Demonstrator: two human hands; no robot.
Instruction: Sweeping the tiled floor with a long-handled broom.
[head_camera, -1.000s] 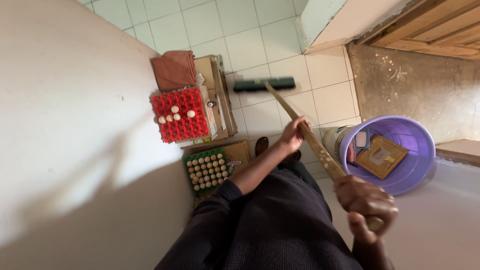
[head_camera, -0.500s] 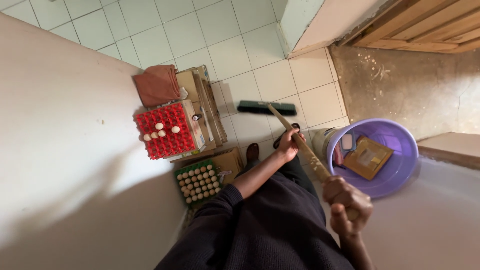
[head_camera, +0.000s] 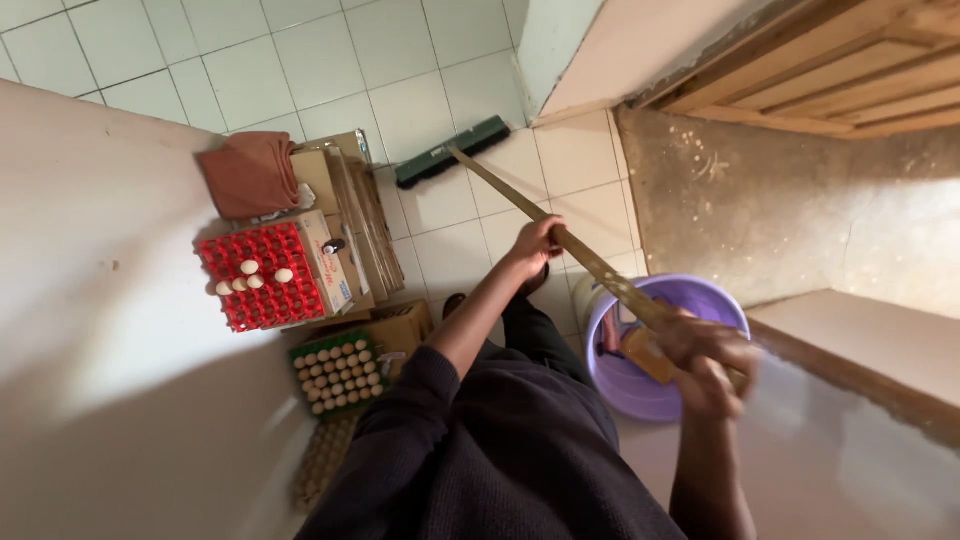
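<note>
Both hands were clamped on the long wooden broom handle (head_camera: 560, 238), left hand (head_camera: 533, 245) midway for steering and right hand (head_camera: 706, 355) near the top for leverage, so its dark green brush head (head_camera: 452, 151) reached the white tiled floor (head_camera: 330, 60) by the wall corner.

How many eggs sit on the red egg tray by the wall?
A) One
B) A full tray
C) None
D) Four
D: four pale eggs lie near the top edge of the red egg tray, the other cups bare; the green tray below it is the nearly full one.
</note>
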